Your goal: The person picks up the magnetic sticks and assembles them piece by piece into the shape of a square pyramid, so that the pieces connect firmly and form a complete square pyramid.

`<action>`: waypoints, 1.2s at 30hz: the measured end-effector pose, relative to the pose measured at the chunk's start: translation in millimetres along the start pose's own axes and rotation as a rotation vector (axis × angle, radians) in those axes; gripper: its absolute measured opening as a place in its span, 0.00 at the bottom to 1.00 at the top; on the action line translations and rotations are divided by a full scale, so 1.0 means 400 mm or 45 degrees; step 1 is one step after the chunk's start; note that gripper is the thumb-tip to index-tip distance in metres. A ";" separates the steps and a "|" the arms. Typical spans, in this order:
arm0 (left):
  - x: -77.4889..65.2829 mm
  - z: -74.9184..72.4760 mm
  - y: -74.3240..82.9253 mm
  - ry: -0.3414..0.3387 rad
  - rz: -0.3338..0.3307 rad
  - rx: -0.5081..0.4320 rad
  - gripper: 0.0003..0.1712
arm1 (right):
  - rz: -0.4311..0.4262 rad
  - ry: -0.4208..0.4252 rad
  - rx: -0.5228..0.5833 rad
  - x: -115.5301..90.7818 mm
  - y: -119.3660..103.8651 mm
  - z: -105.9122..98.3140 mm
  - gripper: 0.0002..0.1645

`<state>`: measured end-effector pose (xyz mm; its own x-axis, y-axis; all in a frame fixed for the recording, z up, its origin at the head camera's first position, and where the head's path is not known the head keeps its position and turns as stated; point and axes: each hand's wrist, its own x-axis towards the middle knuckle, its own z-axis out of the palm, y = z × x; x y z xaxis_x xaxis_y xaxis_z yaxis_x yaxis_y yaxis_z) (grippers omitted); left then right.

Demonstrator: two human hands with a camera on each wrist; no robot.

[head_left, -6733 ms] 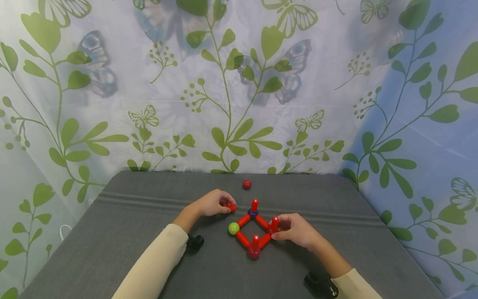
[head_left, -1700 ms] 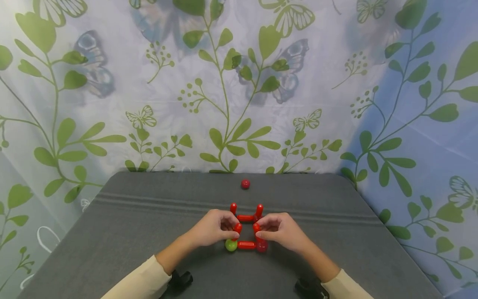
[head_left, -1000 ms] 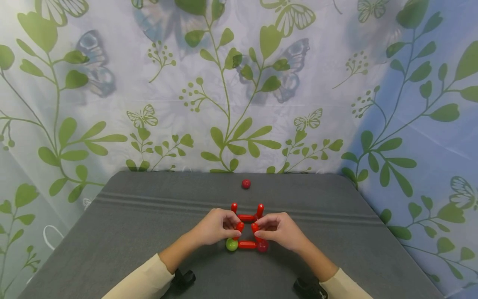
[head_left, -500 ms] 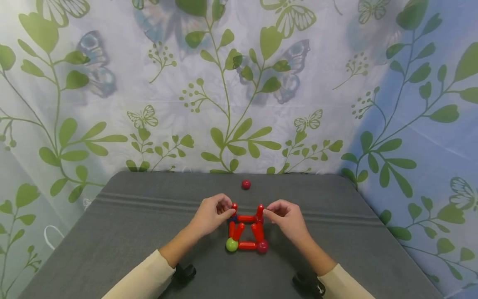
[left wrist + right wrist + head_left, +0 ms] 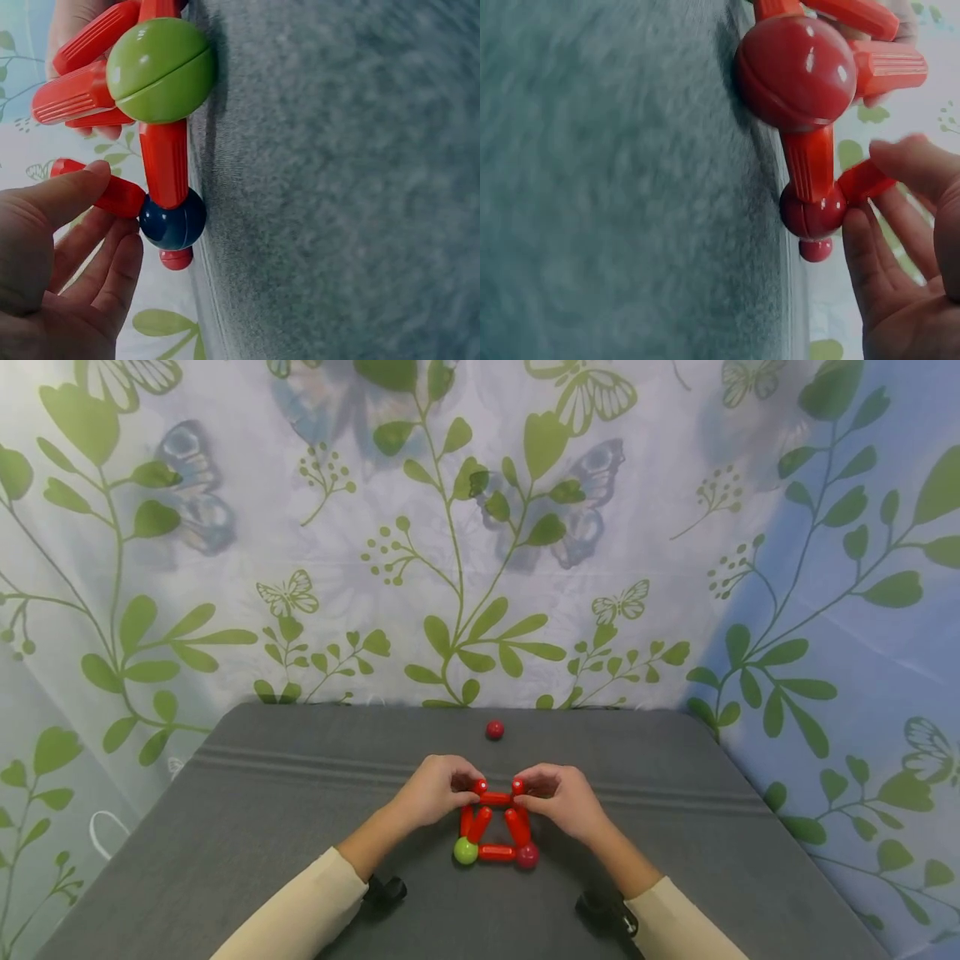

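A square base of red rods lies on the table, with balls at its corners. Up front sit a green ball (image 5: 466,851) and a red ball (image 5: 528,855); behind them are a blue ball (image 5: 172,221) and a smaller-looking red ball (image 5: 814,214). From each corner a rod rises. The front-left rod (image 5: 479,825) and front-right rod (image 5: 517,827) lean inward, tips apart. My left hand (image 5: 435,789) pinches the back-left rod (image 5: 120,196) above the blue ball. Thumb and fingers of my right hand (image 5: 562,797) pinch the back-right rod (image 5: 866,180), also tilted inward.
A loose red ball (image 5: 495,729) rests near the far edge of the grey table (image 5: 300,735). Behind hangs a leaf-and-butterfly patterned curtain (image 5: 480,568). Black wrist devices sit under both forearms.
The rod held loose in my left hand earlier stands on the green ball, and the base has turned. Both hands moved from the front rods to the back rods, which now tilt inward.
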<state>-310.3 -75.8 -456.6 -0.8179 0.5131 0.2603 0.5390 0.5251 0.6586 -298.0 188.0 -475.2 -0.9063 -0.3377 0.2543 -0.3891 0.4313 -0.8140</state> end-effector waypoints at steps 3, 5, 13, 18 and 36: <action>0.000 0.001 0.004 -0.014 0.023 0.016 0.09 | -0.103 -0.030 -0.045 0.000 0.001 -0.002 0.14; 0.001 0.003 0.004 -0.015 0.035 0.024 0.10 | -0.181 -0.052 -0.073 0.000 0.003 -0.002 0.13; -0.001 0.005 0.011 -0.044 0.102 0.121 0.10 | -0.265 -0.077 -0.090 0.002 0.008 -0.003 0.14; -0.002 0.005 0.012 -0.042 0.113 0.141 0.10 | -0.233 -0.088 -0.102 0.000 0.001 -0.003 0.14; 0.000 0.012 0.010 -0.037 0.098 0.132 0.10 | -0.227 -0.086 -0.077 -0.001 0.005 -0.004 0.14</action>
<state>-307.2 -70.7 -457.5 -0.7680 0.5733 0.2856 0.6190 0.5499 0.5608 -298.8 190.3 -476.2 -0.8098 -0.4675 0.3544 -0.5535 0.4087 -0.7257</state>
